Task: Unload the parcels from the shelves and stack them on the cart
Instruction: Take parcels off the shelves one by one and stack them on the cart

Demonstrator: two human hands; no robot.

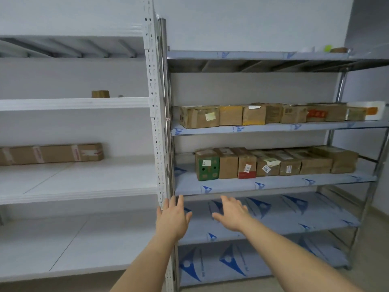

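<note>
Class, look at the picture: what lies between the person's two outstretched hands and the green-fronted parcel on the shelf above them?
In the head view, only bare film-covered shelf separates the left hand and right hand from the green-fronted parcel.

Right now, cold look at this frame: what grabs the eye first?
Two bare hands, left hand and right hand, reach out open toward the steel rack. Above them, two rows of cardboard parcels fill its middle shelves. One long box lies alone on the white shelving on the left.

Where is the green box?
The green box sits on the metal rack's middle shelf, at the left end of a row of brown parcels.
</note>
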